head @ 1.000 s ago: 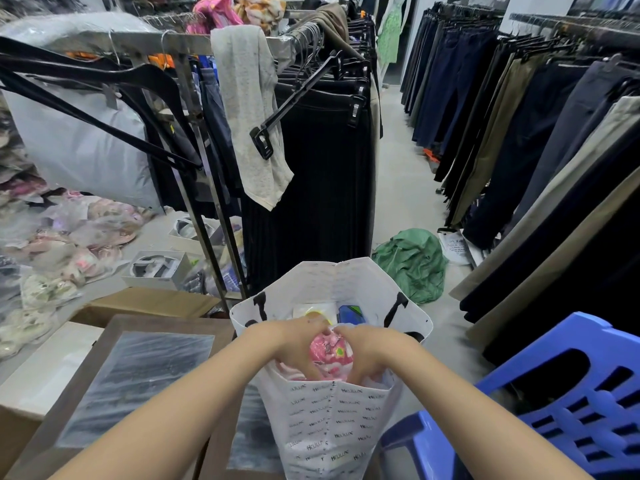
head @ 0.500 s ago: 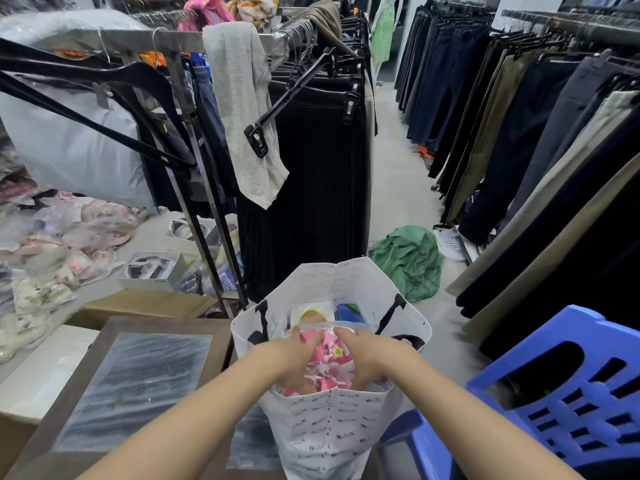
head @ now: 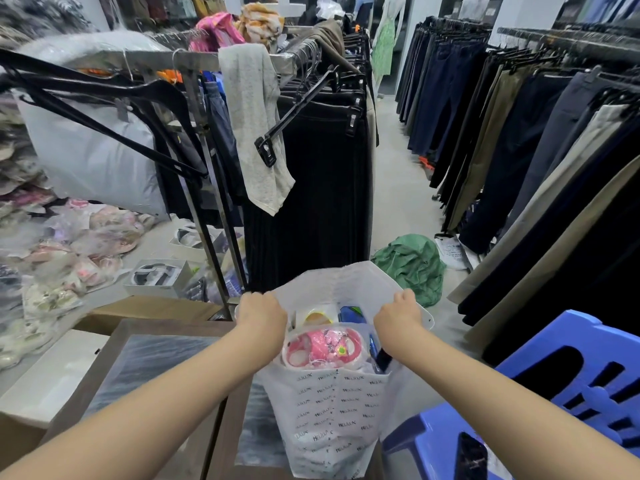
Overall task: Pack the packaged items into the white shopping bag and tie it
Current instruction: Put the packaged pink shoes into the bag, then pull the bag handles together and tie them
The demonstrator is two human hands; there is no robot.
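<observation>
The white shopping bag (head: pixel 332 417) with small black lettering stands upright in front of me, its mouth wide. My left hand (head: pixel 261 315) is closed on the bag's left top edge. My right hand (head: pixel 398 318) is closed on the right top edge. Inside, on top, lies a pink packaged item (head: pixel 322 348) in clear wrap. Behind it show a yellow and white package (head: pixel 317 317) and a blue package (head: pixel 351 313). A black bag handle (head: pixel 382 360) hangs below my right wrist.
A brown framed panel (head: pixel 145 362) lies at lower left, with cardboard boxes (head: pixel 152 308) beside it. A blue plastic chair (head: pixel 568 386) holds a dark phone (head: pixel 471 459). Clothes racks (head: pixel 322 161) stand ahead and right. A green cloth (head: pixel 412 265) lies on the floor.
Both hands have let go of the pink package, which now rests in the bag. They moved up and apart to grip the bag's top edges, spreading the mouth.
</observation>
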